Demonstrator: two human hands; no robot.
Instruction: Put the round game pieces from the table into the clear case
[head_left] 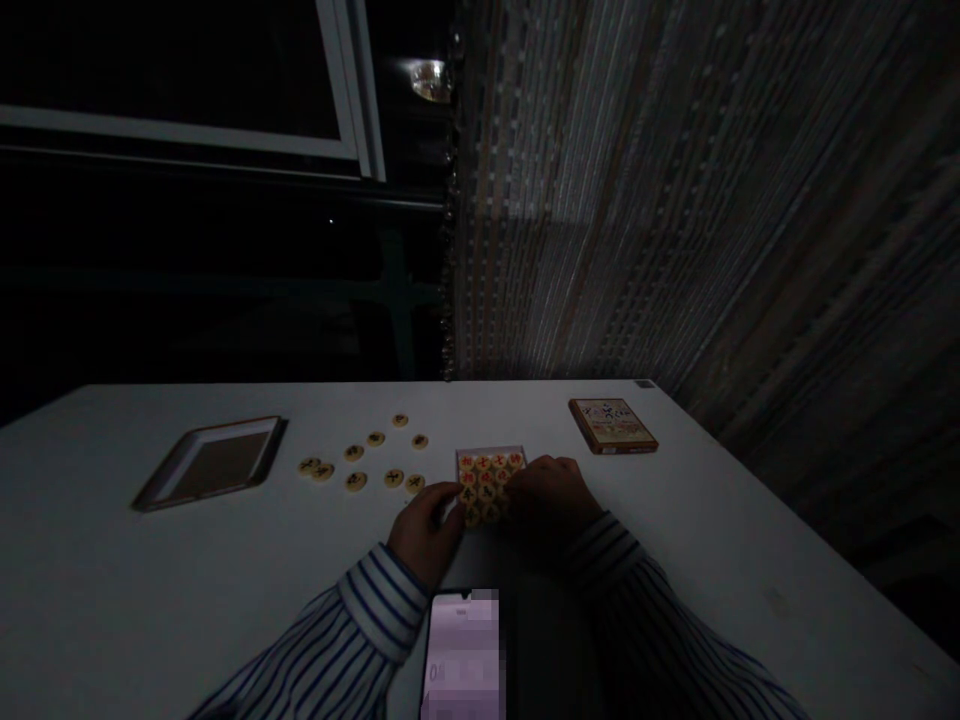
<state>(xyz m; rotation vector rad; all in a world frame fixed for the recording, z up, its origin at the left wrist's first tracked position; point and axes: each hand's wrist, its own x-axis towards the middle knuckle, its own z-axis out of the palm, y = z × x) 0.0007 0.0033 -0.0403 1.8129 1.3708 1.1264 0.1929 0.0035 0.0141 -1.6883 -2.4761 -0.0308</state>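
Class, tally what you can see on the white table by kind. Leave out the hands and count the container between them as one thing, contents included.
Loose round pieces: 9
Container of round pieces: 1
Open shallow tray: 1
Printed flat box: 1
Phone: 1
Total: 13

Red characters on the far cream pieces (484, 463) between left hand (425, 535) and right hand (553, 492), black on the nearer ones (469, 494)! Black-marked loose pieces (355, 482) to their left; blue-striped white sleeves (384, 602) behind; lilac screen (459, 645) between; white table (720, 560) all round.
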